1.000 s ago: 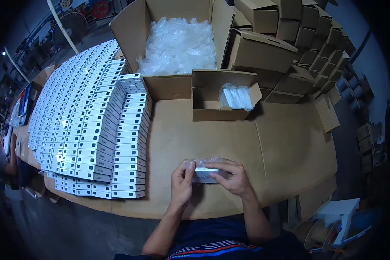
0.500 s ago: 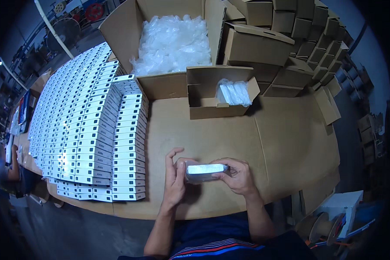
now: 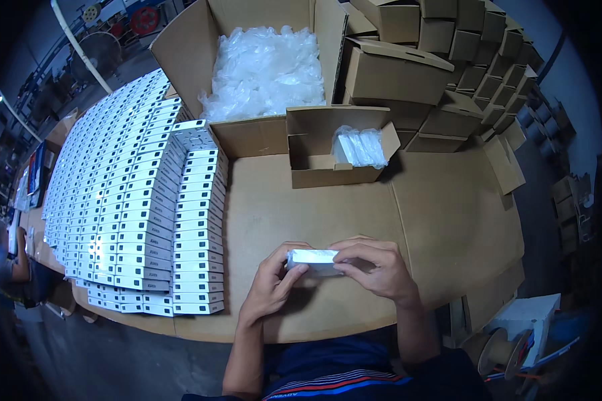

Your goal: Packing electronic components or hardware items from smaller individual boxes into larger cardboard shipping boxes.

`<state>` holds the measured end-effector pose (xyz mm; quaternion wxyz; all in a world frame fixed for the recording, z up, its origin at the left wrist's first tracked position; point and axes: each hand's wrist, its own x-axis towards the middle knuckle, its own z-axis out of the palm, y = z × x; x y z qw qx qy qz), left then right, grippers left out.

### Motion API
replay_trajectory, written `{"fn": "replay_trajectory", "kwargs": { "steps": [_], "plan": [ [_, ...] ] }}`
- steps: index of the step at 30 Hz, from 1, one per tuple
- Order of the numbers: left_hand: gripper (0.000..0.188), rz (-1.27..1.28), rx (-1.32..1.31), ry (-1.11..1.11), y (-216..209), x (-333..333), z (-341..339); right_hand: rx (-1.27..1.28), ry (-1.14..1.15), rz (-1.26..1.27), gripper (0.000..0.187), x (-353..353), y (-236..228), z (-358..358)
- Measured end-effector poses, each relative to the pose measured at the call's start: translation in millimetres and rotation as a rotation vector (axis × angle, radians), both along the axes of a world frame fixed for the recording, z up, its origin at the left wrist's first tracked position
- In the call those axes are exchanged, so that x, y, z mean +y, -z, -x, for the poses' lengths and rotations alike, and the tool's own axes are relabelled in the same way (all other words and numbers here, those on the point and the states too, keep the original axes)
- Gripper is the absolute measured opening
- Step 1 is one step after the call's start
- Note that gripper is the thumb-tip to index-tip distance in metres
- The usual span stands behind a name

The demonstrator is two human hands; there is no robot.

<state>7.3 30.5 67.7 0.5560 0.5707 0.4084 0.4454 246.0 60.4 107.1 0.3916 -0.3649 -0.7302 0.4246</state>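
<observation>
Just above the near part of the table, a small white box in a clear plastic bag (image 3: 312, 257) is held between both hands. My left hand (image 3: 274, 277) grips its left end, the thumb in front and the fingers behind. At its right end my right hand (image 3: 378, 267) pinches the plastic with thumb and forefinger. Beyond my hands stands an open brown carton (image 3: 334, 176) with several bagged white boxes (image 3: 361, 147) upright in its right part. Left of my hands rise large stacks of white boxes (image 3: 197, 244).
A large open carton (image 3: 251, 137) full of clear plastic bags (image 3: 264, 70) stands at the back. Many brown cartons (image 3: 398, 73) are piled at the back right. Cable spools (image 3: 502, 354) sit low at the right. Another person (image 3: 10, 260) is at the far left.
My left fingers, spread before, have closed round the bagged box. My right hand has shifted to the right and now pinches the bag's right end from above.
</observation>
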Motion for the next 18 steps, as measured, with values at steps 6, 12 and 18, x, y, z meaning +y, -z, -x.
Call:
{"fn": "replay_trajectory", "kwargs": {
  "steps": [6, 12, 18],
  "plan": [
    [0.025, -0.066, 0.063, 0.054, -1.9, 22.5, 3.1, -0.279, -0.088, -0.340, 0.018, 19.8, -19.0, -1.1],
    [0.035, -0.143, 0.042, -0.093, -7.8, 65.5, -7.2, -0.169, 0.139, -0.282, 0.017, 40.4, -24.3, -1.0],
    [0.065, -0.334, 0.687, -0.272, -0.6, 101.4, -15.3, 0.037, 0.550, -0.418, 0.017, 87.5, -3.0, 13.6]
  ]
}}
